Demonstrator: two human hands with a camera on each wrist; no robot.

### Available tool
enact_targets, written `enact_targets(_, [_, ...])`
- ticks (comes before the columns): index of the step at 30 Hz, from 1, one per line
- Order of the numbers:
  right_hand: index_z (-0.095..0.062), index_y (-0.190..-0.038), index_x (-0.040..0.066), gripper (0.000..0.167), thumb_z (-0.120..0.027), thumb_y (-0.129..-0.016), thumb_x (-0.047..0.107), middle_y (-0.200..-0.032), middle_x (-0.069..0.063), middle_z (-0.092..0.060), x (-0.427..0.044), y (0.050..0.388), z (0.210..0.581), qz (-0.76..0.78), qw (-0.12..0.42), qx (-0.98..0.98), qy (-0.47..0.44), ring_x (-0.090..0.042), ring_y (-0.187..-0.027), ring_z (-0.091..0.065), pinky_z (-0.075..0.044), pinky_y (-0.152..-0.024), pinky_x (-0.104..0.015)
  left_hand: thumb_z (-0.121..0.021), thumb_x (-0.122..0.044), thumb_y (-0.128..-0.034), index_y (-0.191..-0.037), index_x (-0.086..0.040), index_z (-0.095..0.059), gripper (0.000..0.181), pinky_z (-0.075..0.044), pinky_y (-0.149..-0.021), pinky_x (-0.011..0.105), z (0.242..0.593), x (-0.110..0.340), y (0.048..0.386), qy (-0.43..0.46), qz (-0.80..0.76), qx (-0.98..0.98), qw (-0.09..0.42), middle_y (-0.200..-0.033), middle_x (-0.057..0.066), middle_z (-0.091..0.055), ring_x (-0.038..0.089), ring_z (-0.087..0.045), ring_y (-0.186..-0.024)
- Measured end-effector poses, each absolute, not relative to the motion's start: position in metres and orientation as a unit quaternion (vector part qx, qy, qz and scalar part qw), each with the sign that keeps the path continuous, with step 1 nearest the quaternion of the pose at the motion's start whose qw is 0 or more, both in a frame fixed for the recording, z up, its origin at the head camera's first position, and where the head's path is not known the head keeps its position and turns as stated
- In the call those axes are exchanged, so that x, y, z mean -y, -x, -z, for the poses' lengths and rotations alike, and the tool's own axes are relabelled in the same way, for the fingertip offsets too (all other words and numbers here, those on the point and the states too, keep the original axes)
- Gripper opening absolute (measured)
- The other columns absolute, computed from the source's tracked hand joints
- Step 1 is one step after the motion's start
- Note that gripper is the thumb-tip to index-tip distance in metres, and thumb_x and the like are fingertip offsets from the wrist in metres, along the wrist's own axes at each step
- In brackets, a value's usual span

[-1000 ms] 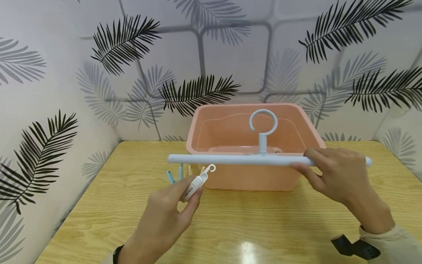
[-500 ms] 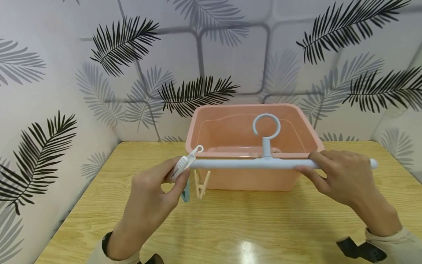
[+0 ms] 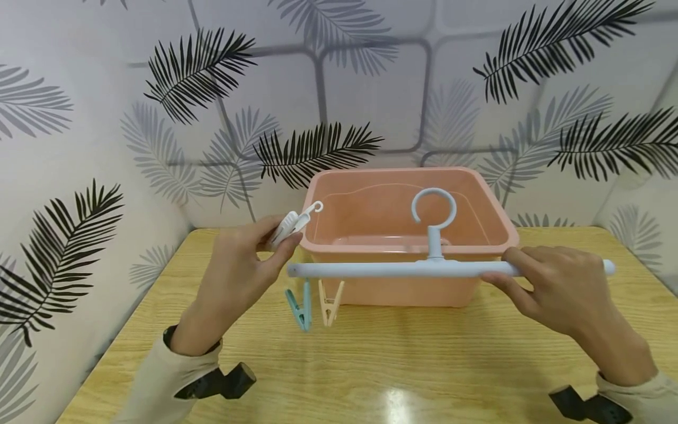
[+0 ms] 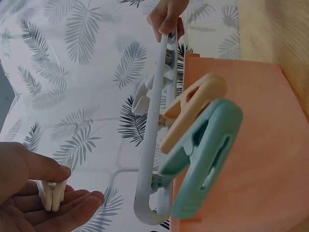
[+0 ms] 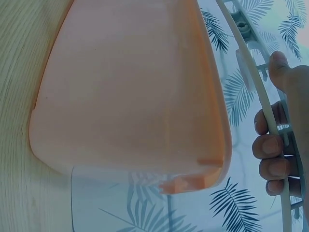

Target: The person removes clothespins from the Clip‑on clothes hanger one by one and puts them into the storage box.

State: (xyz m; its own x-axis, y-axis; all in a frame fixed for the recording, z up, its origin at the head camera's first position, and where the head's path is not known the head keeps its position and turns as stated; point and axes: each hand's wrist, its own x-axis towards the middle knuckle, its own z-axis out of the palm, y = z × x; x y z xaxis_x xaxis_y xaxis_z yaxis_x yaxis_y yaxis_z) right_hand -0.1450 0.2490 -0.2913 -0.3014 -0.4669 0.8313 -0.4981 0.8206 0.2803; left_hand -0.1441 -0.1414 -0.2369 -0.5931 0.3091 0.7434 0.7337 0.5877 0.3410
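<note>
Our left fingers [image 3: 267, 225] have risen this last half-second, pinching a white peg [image 3: 288, 228] above the hanger [image 3: 371, 270], which stretches rightward from below them to our right fingers [image 3: 505, 287], curled near its far end; a blue peg [image 3: 305, 316] and cream peg [image 3: 329, 313] hang nearer the left.

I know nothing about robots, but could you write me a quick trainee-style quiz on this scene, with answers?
1. What does the left hand hold?

2. True or false: the teal plastic clip hangs nearer the left end of the pale-blue plastic hanger with a round hook than the cream plastic clip does.

3. Which hand grips the hanger?
A) left
B) right
C) both

Key:
1. A white plastic clip with a small hook.
2. True.
3. B, the right hand.
</note>
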Motion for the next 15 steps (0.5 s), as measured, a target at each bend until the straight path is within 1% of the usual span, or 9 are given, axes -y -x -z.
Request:
enact_targets(6, [-0.043,-0.065,0.016,0.061,-0.030,-0.095,0.068,-0.051,0.011,-0.026,-0.251,0.144,0.292,-0.016,0.503,0.811,-0.300,-0.007,-0.040,-0.021,-0.011,-0.039,-0.024,-0.072,-0.003,-0.0855,-0.097,0.001,-0.069,0.013,-0.056,-0.068,0.036,0.230,0.141,0.162,0.329,0.318,0.835,0.307,-0.082,0.008,-0.071,0.020,-0.071,-0.077])
enact_targets(10, [-0.046,-0.067,0.015,0.061,-0.031,-0.096,0.066,-0.052,0.012,-0.025,-0.252,0.141,0.291,-0.018,0.503,0.807,-0.309,-0.006,-0.040,-0.020,-0.010,-0.038,-0.023,-0.071,-0.005,-0.0871,-0.096,-0.001,-0.069,0.010,-0.052,-0.061,0.034,0.226,0.139,0.173,0.345,0.297,0.836,0.306,-0.077,0.005,-0.069,0.017,-0.068,-0.072])
enact_targets(13, [-0.049,-0.068,0.014,0.061,-0.032,-0.096,0.066,-0.051,0.012,-0.028,-0.253,0.138,0.290,-0.019,0.506,0.802,-0.317,-0.006,-0.040,-0.022,-0.012,-0.037,-0.022,-0.071,-0.005,-0.0870,-0.092,-0.001,-0.068,0.007,-0.043,-0.055,0.030,0.222,0.138,0.181,0.358,0.275,0.839,0.304,-0.068,0.003,-0.060,0.013,-0.057,-0.061])
enact_targets(15, [-0.049,-0.067,0.014,0.062,-0.032,-0.096,0.066,-0.051,0.011,-0.030,-0.253,0.137,0.290,-0.018,0.505,0.802,-0.319,-0.006,-0.039,-0.023,-0.013,-0.037,-0.023,-0.070,-0.005,-0.0868,-0.086,-0.002,-0.066,0.006,-0.037,-0.053,0.028,0.220,0.137,0.187,0.363,0.262,0.842,0.300,-0.063,0.002,-0.054,0.013,-0.048,-0.056])
